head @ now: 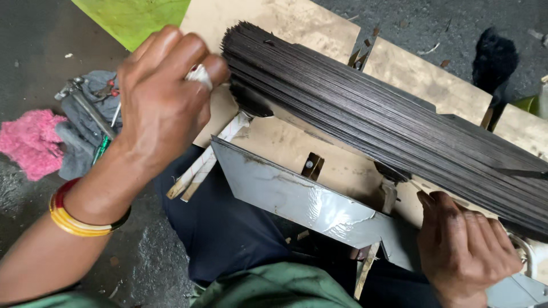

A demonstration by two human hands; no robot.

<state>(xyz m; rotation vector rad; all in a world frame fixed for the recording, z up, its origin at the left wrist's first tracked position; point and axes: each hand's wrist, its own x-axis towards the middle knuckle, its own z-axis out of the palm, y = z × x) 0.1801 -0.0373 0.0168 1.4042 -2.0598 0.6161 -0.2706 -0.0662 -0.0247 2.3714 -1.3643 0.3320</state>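
A thick stack of thin dark metal strips (365, 114) lies slanted across a wooden board (285, 23), from upper middle to the right edge. My left hand (162, 100) is closed on a small white wad (200, 74) pressed against the near end of the stack. A red and yellow bangle sits on that wrist. My right hand (465, 248) rests with fingers curled at the lower right, under the stack's far end, touching a pale strip; what it grips is hidden. A shiny grey metal plate (297, 194) stands on edge between the hands.
Two pale wooden sticks (202, 162) lean under the stack's near end. A pink cloth (31, 142), a grey rag and hand tools (85, 108) lie on the dark floor at left. A green sheet (131, 17) is at top. A black brush (494, 57) sits top right.
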